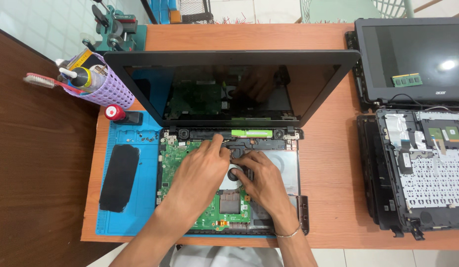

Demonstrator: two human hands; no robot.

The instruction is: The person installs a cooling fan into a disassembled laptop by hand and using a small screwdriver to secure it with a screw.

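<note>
An opened laptop [229,89] lies on a blue work mat [145,163], its keyboard cover removed so the green motherboard [177,153] shows. My left hand [200,170] rests flat on the board, fingers reaching toward the black part by the hinge. My right hand [261,178] presses on the black cooling fan [235,174] near the middle, fingers bent over it. A thin bracelet sits on my right wrist. What lies under my fingers is hidden. The dark screen stands upright and reflects the board.
A second dismantled laptop [417,168] with a loose screen [412,59] and a green memory stick [406,79] lies at the right. A purple basket [103,86] with tools and a toothbrush stands at the left, beside a red-capped bottle [113,112]. A black pad [119,177] lies on the mat.
</note>
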